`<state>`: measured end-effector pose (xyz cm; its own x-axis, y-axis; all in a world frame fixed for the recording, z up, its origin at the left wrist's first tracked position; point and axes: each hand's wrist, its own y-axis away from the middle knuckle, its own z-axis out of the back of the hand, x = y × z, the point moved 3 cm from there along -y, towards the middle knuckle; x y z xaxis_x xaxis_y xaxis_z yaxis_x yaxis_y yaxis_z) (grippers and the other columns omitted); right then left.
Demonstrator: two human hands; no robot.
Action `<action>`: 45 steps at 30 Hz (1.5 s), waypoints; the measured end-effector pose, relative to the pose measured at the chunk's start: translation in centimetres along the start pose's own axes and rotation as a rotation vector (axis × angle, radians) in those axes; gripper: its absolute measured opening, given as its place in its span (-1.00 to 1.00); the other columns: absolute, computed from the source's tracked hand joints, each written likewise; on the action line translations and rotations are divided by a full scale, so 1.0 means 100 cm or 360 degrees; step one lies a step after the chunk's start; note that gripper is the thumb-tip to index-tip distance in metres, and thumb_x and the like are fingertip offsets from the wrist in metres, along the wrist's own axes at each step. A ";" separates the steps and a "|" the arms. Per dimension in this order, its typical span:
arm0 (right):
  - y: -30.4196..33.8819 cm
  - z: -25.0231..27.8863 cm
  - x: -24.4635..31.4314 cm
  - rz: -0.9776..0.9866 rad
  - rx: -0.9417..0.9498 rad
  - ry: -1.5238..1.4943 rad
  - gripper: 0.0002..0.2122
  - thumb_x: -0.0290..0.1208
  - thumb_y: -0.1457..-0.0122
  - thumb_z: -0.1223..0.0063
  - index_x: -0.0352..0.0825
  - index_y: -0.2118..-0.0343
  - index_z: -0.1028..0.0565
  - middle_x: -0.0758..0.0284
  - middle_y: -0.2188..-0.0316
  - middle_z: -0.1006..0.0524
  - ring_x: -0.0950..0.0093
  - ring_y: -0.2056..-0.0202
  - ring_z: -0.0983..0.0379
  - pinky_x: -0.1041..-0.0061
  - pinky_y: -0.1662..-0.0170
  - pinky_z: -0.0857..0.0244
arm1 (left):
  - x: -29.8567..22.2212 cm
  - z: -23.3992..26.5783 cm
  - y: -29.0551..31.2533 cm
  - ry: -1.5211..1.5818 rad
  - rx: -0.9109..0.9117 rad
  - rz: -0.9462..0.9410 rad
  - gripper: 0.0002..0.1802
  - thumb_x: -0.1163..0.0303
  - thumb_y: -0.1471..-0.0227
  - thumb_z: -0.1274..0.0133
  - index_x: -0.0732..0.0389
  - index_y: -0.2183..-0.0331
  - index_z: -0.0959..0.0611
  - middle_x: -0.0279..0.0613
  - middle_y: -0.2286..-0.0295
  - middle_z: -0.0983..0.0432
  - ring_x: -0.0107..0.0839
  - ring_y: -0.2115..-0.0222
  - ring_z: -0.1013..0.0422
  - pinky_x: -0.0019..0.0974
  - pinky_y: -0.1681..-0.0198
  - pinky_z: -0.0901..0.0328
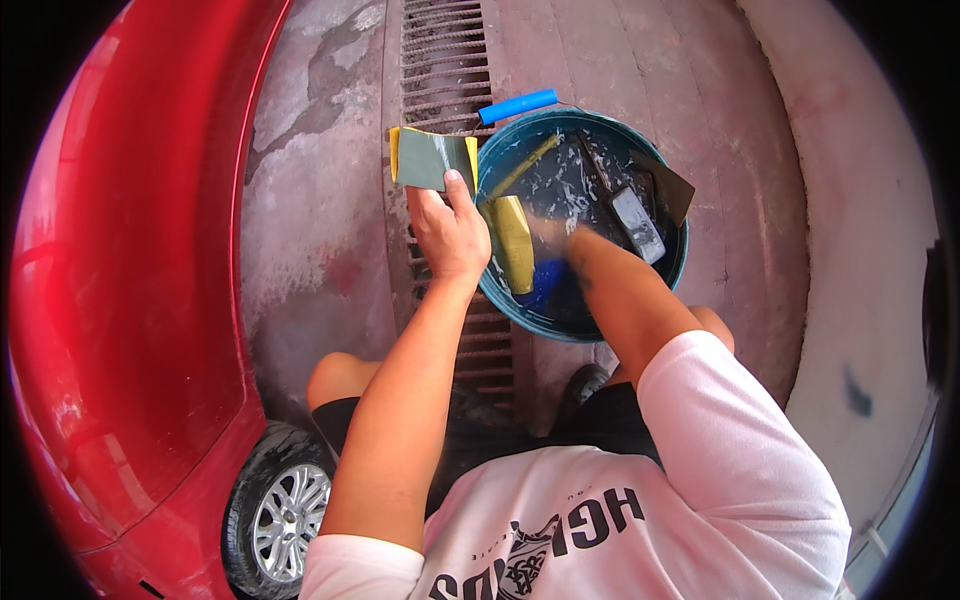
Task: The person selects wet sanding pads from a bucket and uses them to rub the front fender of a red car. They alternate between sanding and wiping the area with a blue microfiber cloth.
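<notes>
A person in a white shirt (740,430) works bare-handed at a round teal bucket (560,330) of dark liquid on a stained floor (320,200). Just left of the bucket's rim, the left hand (447,230) holds up a folded sheet (425,160), grey-green on its face with yellow showing at both side edges; the grip pinches it at its near edge, thumb on the face and fingers behind. The right hand (550,235) reaches inside the bucket, blurred, beside a yellow-gold sheet (515,245) near the left inner wall; whether that grip is spread or pressed together cannot be told. Also in the bucket are a narrow yellow strip (525,165) toward the far left, a grey block tool (638,225) right of centre, a dark sheet (668,187) reaching over the right rim, and something blue (545,283) toward the near side. A blue handle sleeve (518,106) sits at the bucket's far left rim. A drain grate (445,45) runs along the bucket's left side; farther left stands a red car (120,250), and well to the bucket's right, a pale wall (870,250).
</notes>
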<state>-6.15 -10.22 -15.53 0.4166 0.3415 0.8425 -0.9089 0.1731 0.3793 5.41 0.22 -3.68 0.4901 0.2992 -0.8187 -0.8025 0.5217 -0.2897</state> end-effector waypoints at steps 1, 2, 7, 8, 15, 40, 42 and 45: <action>0.012 0.010 0.013 0.0120 0.0059 -0.0070 -0.53 -0.03 -0.43 -0.01 -0.31 -0.17 -0.55 0.16 -0.12 -0.63 0.22 -0.12 -0.59 0.13 -0.24 -0.43 | 0.001 -0.001 0.001 -0.0024 0.0016 0.0012 -0.60 0.27 -0.45 0.01 0.42 -0.08 -0.56 0.25 -0.02 -0.57 0.19 -0.04 -0.49 0.07 -0.14 -0.32; 0.021 0.016 0.021 0.0196 0.0145 -0.0192 -0.54 -0.01 -0.44 0.01 -0.29 -0.15 -0.56 0.18 -0.12 -0.64 0.24 -0.11 -0.60 0.13 -0.23 -0.44 | 0.005 0.000 0.001 -0.0050 0.0027 0.0030 -0.60 0.27 -0.45 0.01 0.42 -0.08 -0.56 0.25 -0.02 -0.57 0.20 -0.05 -0.49 0.07 -0.14 -0.32; 0.033 0.004 0.015 -0.0464 0.0361 -0.2292 -0.52 0.09 -0.47 0.00 -0.24 -0.14 -0.60 0.22 -0.07 -0.68 0.31 0.00 -0.68 0.09 -0.13 -0.55 | -0.003 0.002 0.002 -0.0056 0.0069 0.0076 -0.56 0.27 -0.44 0.00 0.42 -0.14 -0.54 0.27 -0.06 -0.55 0.24 -0.08 -0.47 0.11 -0.17 -0.31; 0.037 0.008 0.016 -0.0302 0.0567 -0.2418 -0.52 0.08 -0.47 0.00 -0.24 -0.16 -0.59 0.22 -0.08 -0.68 0.29 -0.06 -0.67 0.06 -0.17 -0.54 | -0.004 0.001 0.002 -0.0050 0.0061 0.0067 -0.56 0.27 -0.44 0.00 0.41 -0.15 -0.53 0.27 -0.07 -0.54 0.24 -0.09 -0.47 0.12 -0.18 -0.31; 0.073 0.035 0.027 0.0298 0.0588 -0.2504 -0.51 -0.05 -0.49 0.01 -0.26 -0.31 -0.49 0.09 -0.33 -0.48 0.08 -0.23 -0.54 0.02 -0.24 -0.50 | -0.002 0.003 0.001 -0.0018 0.0090 0.0102 -0.54 0.26 -0.45 0.03 0.40 -0.19 -0.50 0.28 -0.12 -0.50 0.25 -0.14 -0.43 0.12 -0.23 -0.28; 0.101 0.056 0.063 -0.0142 -0.0850 -0.1547 -0.76 -0.20 -0.36 -0.29 -0.25 0.10 -0.74 0.18 -0.03 -0.67 0.30 -0.03 -0.61 0.22 -0.16 -0.46 | 0.000 0.001 0.004 -0.0138 -0.0131 -0.0172 -0.74 0.23 -0.43 -0.03 0.25 0.16 -0.58 0.05 0.22 -0.53 0.19 0.14 -0.47 0.22 0.06 -0.31; 0.107 0.051 0.075 -0.0296 -0.0863 -0.2018 -0.82 -0.29 -0.42 -0.22 -0.24 0.05 -0.67 0.31 0.11 -0.69 0.42 0.09 -0.62 0.24 -0.03 -0.53 | 0.005 0.002 0.005 -0.0083 -0.0156 -0.0135 -0.71 0.22 -0.45 0.00 0.27 0.17 -0.56 0.04 0.23 -0.51 0.19 0.15 -0.46 0.22 0.07 -0.30; 0.112 0.046 0.076 -0.0175 -0.0894 -0.2182 -0.93 -0.39 -0.41 -0.24 -0.23 0.14 -0.62 0.35 0.21 -0.70 0.48 0.21 -0.64 0.31 0.10 -0.57 | 0.006 0.002 0.006 0.0024 -0.0195 -0.0165 -0.68 0.21 -0.47 0.03 0.30 0.19 -0.57 0.06 0.26 -0.50 0.21 0.18 -0.45 0.21 0.09 -0.30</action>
<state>-13.24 -9.91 -3.17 -0.1489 -0.7569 0.6364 -0.6164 0.5743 0.5387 5.32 0.90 -4.26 0.5679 0.2365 -0.7884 -0.7839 0.4472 -0.4306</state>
